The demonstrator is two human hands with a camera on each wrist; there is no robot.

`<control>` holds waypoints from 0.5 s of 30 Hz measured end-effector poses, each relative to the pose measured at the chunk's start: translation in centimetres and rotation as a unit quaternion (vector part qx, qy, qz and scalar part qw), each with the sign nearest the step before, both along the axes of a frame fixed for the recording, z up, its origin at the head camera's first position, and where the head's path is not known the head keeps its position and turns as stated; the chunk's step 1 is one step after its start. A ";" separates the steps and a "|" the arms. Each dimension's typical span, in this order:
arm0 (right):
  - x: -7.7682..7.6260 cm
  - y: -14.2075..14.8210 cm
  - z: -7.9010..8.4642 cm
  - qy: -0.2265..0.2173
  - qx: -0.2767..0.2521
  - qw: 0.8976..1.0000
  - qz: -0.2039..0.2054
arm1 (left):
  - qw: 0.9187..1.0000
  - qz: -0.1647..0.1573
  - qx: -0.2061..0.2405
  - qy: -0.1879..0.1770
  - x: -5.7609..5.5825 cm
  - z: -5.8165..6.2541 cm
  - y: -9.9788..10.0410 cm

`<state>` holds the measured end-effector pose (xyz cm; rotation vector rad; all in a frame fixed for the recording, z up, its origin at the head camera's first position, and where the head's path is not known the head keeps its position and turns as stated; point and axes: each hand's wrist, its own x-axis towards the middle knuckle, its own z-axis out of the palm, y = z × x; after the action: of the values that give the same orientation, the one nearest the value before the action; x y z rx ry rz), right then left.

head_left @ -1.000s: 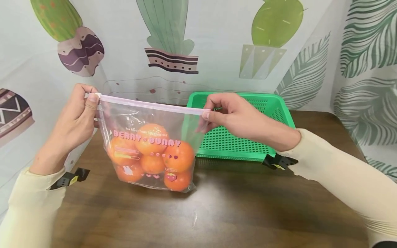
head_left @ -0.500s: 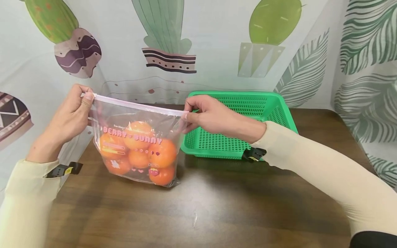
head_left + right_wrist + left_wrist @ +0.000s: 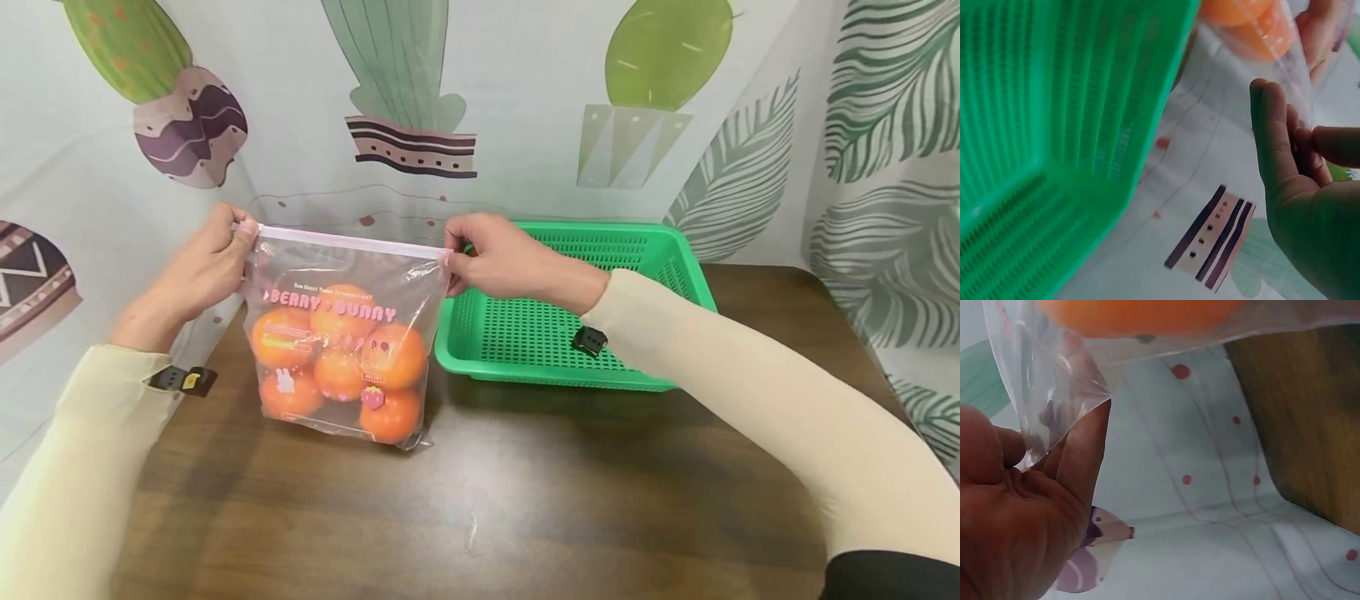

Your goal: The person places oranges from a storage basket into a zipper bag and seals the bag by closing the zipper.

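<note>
A clear zip bag [image 3: 337, 267] printed with pink lettering hangs upright between both hands in the head view. Several oranges [image 3: 291, 395] fill its lower part. The left hand [image 3: 197, 271] pinches the top left corner, at one end of the pale pink zip strip [image 3: 352, 242]. At the strip's other end, the right hand [image 3: 498, 258] pinches the top right corner between thumb and curled fingers. In the left wrist view, the left hand [image 3: 1029, 506] grips the bag's corner below an orange [image 3: 1141, 315]. Whether the bag's bottom touches the table cannot be told.
A green plastic basket [image 3: 558, 375] stands on the brown wooden table [image 3: 480, 517], partly behind the right forearm. Behind it hangs a pale cloth [image 3: 525, 100] printed with cacti and leaves. Black wrist cameras [image 3: 183, 380] sit on both sleeves.
The right hand has moved left along with its end of the bag. The left hand first went slightly left, then back right. The bag now faces the camera more squarely, and both hands kept their pinch.
</note>
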<state>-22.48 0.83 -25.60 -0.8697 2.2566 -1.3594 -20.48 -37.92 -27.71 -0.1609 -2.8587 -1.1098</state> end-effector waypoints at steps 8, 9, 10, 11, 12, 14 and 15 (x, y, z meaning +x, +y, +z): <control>-2.7 -0.2 -0.2 0.176 0.136 0.975 0.012 | 1.000 -0.002 -0.006 -0.012 -1.9 -1.2 -0.2; -3.0 -0.1 -0.3 0.196 0.154 0.968 0.010 | 1.000 -0.003 -0.005 -0.010 -2.1 -1.4 -0.2; -3.3 0.0 -0.3 0.210 0.167 0.963 0.008 | 1.000 -0.002 -0.007 -0.008 -2.3 -1.5 -0.2; -3.5 0.1 -0.3 0.218 0.176 0.960 0.008 | 1.000 -0.002 -0.008 -0.005 -2.5 -1.6 -0.2; -3.8 0.1 -0.4 0.223 0.181 0.958 0.008 | 1.000 -0.003 -0.009 -0.004 -2.6 -1.7 -0.2; -4.2 0.2 -0.4 0.225 0.186 0.956 0.010 | 1.000 0.000 -0.015 -0.004 -2.9 -1.8 -0.3; -4.4 0.2 -0.4 0.222 0.187 0.957 0.012 | 1.000 0.003 -0.019 -0.003 -3.0 -1.9 -0.4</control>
<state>-26.87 1.08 -25.99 -1.1398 2.6997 -0.7282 -23.49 -38.27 -29.59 -0.1507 -2.8850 -1.0561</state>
